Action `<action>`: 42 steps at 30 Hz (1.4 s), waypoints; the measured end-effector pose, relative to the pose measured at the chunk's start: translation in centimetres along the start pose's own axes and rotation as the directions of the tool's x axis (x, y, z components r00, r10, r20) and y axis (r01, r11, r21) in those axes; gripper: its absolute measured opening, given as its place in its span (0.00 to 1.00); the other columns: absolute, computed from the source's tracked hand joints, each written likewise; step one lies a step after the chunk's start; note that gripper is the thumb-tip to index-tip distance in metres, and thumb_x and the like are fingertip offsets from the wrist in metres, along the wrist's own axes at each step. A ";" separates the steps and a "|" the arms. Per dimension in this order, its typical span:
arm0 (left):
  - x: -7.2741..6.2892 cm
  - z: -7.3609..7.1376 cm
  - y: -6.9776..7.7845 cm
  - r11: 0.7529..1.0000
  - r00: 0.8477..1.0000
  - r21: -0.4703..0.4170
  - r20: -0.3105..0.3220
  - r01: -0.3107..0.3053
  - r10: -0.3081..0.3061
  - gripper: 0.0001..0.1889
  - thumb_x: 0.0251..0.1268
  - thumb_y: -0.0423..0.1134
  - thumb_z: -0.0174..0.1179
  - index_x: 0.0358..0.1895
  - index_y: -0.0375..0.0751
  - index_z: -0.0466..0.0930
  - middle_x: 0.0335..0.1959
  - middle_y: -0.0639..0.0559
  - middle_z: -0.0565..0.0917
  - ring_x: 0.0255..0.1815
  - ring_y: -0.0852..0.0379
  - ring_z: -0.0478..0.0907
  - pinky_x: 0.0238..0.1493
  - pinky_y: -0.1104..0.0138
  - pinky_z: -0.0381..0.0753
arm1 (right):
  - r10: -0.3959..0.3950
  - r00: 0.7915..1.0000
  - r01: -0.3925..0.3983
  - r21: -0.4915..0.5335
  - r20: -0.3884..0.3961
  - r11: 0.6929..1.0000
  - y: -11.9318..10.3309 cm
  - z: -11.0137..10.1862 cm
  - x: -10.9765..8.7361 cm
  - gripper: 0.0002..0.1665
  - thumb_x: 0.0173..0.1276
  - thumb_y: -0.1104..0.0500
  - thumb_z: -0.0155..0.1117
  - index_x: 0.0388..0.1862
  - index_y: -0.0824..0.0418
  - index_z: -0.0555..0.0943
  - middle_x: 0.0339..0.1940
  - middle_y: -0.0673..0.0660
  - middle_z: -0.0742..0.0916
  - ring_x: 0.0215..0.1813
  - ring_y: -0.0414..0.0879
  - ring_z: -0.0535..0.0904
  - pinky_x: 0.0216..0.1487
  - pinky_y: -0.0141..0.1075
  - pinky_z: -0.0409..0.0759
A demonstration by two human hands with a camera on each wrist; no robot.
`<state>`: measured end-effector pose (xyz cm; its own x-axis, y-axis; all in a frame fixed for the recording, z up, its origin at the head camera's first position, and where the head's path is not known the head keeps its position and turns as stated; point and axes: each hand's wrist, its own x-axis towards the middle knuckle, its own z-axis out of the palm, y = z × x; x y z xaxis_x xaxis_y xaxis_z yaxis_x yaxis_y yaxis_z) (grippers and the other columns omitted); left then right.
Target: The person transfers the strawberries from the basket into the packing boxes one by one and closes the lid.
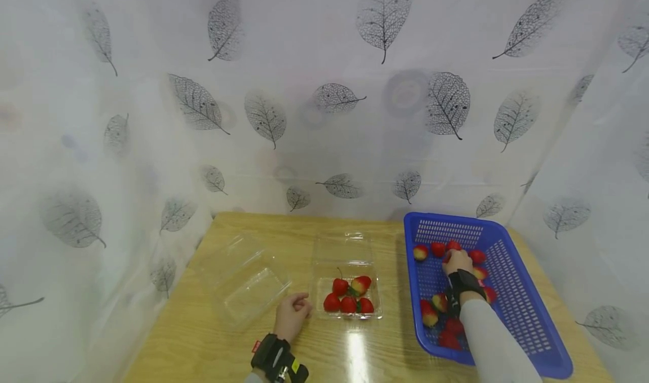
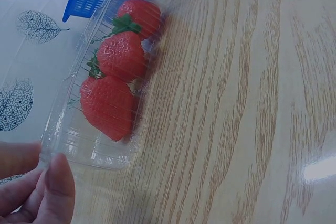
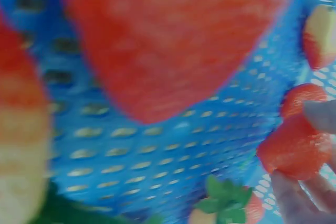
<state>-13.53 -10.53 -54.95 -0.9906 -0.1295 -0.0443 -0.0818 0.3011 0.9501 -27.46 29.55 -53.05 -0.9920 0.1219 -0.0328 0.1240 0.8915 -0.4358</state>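
Note:
A clear plastic box (image 1: 375,310) with its lid folded back stands mid-table, with several red strawberries (image 1: 348,304) inside. One red fruit (image 1: 340,285) in it has a thin upright stem. My left hand (image 1: 293,317) is at the box's left side; in the left wrist view its thumb (image 2: 60,184) and a finger pinch the box's rim at a corner. Inside the blue basket (image 1: 413,293) to the right, my right hand (image 1: 458,261) grips a red strawberry (image 3: 294,148) between thumb and fingers. More strawberries (image 1: 428,314), some partly yellow, lie around it in the basket.
A second clear plastic container (image 1: 253,293), hard to make out, lies on the wooden table (image 1: 177,338) to the left. Behind and beside the table hangs a pale curtain (image 1: 314,146) with leaf prints.

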 end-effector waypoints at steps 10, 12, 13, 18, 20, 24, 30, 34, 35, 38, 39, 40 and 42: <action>-0.2 -0.1 0.2 1.000 1.000 -0.005 -0.002 -0.004 0.004 0.14 0.55 0.26 0.58 0.45 0.20 0.75 0.27 0.45 0.78 0.23 0.60 0.76 0.25 0.72 0.77 | -0.070 0.897 0.217 0.297 -0.437 0.930 -5.8 -2.1 1.1 0.22 0.56 0.65 0.61 0.49 0.73 0.74 0.48 0.74 0.73 0.49 0.68 0.68 0.47 0.57 0.68; -0.3 -0.1 0.2 1.000 1.000 -0.008 -0.001 -0.006 0.006 0.14 0.55 0.26 0.58 0.45 0.20 0.75 0.27 0.45 0.78 0.23 0.60 0.76 0.24 0.72 0.77 | -0.118 0.855 0.309 0.313 -0.505 0.898 -7.4 -2.5 1.2 0.21 0.54 0.66 0.62 0.48 0.73 0.75 0.46 0.73 0.74 0.47 0.66 0.69 0.47 0.56 0.68; -0.3 -0.1 0.3 1.000 1.000 -0.008 -0.001 -0.006 0.006 0.14 0.55 0.26 0.59 0.45 0.20 0.75 0.27 0.45 0.78 0.23 0.60 0.76 0.24 0.72 0.77 | -0.147 0.834 0.355 0.313 -0.532 0.881 -8.2 -2.7 1.2 0.21 0.54 0.66 0.63 0.47 0.73 0.76 0.45 0.72 0.75 0.47 0.66 0.70 0.46 0.55 0.69; -0.3 0.0 0.3 1.000 1.000 -0.011 0.001 0.006 -0.006 0.15 0.55 0.26 0.58 0.45 0.20 0.75 0.27 0.45 0.78 0.24 0.58 0.76 0.24 0.72 0.77 | -0.284 0.746 0.538 0.295 -0.602 0.789 -12.3 -3.3 0.7 0.20 0.51 0.68 0.66 0.45 0.72 0.77 0.43 0.70 0.77 0.46 0.63 0.73 0.45 0.52 0.71; -0.2 0.0 0.3 1.000 1.000 -0.012 0.000 0.014 -0.014 0.15 0.55 0.26 0.58 0.45 0.20 0.75 0.27 0.46 0.78 0.24 0.58 0.76 0.25 0.72 0.77 | -0.345 0.731 0.587 0.284 -0.589 0.758 -13.8 -3.4 0.2 0.20 0.51 0.69 0.67 0.45 0.71 0.77 0.44 0.69 0.77 0.45 0.62 0.73 0.44 0.50 0.73; -0.2 0.0 0.3 1.000 1.000 -0.014 -0.001 0.019 -0.019 0.15 0.55 0.26 0.58 0.46 0.20 0.75 0.27 0.46 0.78 0.24 0.58 0.76 0.25 0.72 0.77 | -0.488 0.685 0.684 0.245 -0.541 0.688 -16.5 -3.0 -0.9 0.21 0.51 0.69 0.68 0.46 0.70 0.77 0.45 0.67 0.77 0.45 0.59 0.75 0.42 0.47 0.77; -0.3 0.0 0.3 1.000 1.000 -0.022 -0.004 -0.003 0.003 0.15 0.55 0.25 0.58 0.45 0.19 0.74 0.27 0.44 0.78 0.24 0.59 0.76 0.25 0.72 0.77 | -0.667 0.611 0.783 0.207 -0.427 0.586 -19.1 -1.0 -2.7 0.21 0.50 0.69 0.69 0.46 0.70 0.77 0.46 0.67 0.78 0.47 0.57 0.76 0.44 0.45 0.78; -0.2 0.0 0.2 0.999 1.000 -0.032 -0.003 -0.004 0.004 0.15 0.55 0.25 0.58 0.45 0.19 0.74 0.27 0.44 0.79 0.25 0.57 0.77 0.25 0.73 0.78 | -0.760 0.571 0.820 0.174 -0.312 0.545 -20.1 0.7 -3.7 0.22 0.50 0.67 0.70 0.47 0.67 0.78 0.47 0.63 0.78 0.48 0.54 0.76 0.46 0.41 0.78; -0.2 0.1 0.2 0.999 1.000 -0.034 -0.003 -0.002 0.002 0.15 0.55 0.26 0.58 0.45 0.19 0.74 0.27 0.44 0.79 0.25 0.57 0.77 0.25 0.73 0.78 | -0.782 0.561 0.828 0.168 -0.272 0.535 -20.2 1.2 -3.9 0.23 0.50 0.67 0.70 0.47 0.66 0.78 0.47 0.63 0.78 0.48 0.53 0.76 0.46 0.41 0.78; -0.2 0.0 0.2 1.000 1.000 -0.030 -0.003 -0.002 0.001 0.15 0.55 0.26 0.59 0.45 0.19 0.74 0.27 0.44 0.79 0.25 0.56 0.77 0.25 0.73 0.77 | -0.834 0.536 0.843 0.129 -0.131 0.522 -20.6 2.6 -4.5 0.23 0.53 0.64 0.69 0.50 0.62 0.77 0.49 0.61 0.78 0.48 0.52 0.77 0.45 0.39 0.79; -0.2 0.0 0.2 1.000 1.000 -0.026 -0.004 -0.001 0.001 0.15 0.55 0.26 0.59 0.45 0.19 0.74 0.27 0.44 0.79 0.25 0.57 0.77 0.25 0.72 0.77 | -0.845 0.529 0.848 0.099 -0.083 0.521 -20.6 3.2 -4.6 0.24 0.53 0.63 0.69 0.51 0.61 0.77 0.50 0.60 0.78 0.49 0.51 0.77 0.46 0.39 0.78; -0.2 0.0 0.2 1.000 1.000 -0.024 -0.004 -0.002 0.001 0.15 0.55 0.26 0.59 0.45 0.19 0.75 0.27 0.44 0.79 0.25 0.57 0.76 0.25 0.72 0.77 | -0.850 0.526 0.850 0.069 -0.036 0.522 -20.7 3.8 -4.7 0.24 0.54 0.62 0.69 0.51 0.60 0.77 0.51 0.59 0.78 0.49 0.50 0.77 0.45 0.38 0.78; -0.1 0.0 0.1 1.000 1.000 -0.022 -0.003 -0.001 0.001 0.15 0.55 0.26 0.59 0.45 0.19 0.75 0.27 0.44 0.78 0.25 0.58 0.76 0.25 0.72 0.78 | -0.864 0.501 0.863 0.041 0.041 0.503 -20.8 4.8 -4.9 0.24 0.54 0.61 0.68 0.52 0.59 0.77 0.52 0.58 0.78 0.49 0.49 0.77 0.45 0.37 0.78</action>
<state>-13.41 -10.46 -54.88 -0.9903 -0.1320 -0.0425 -0.0784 0.2803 0.9567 -25.26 8.27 -48.12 -0.6056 -0.7271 0.3234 -0.7951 0.5357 -0.2844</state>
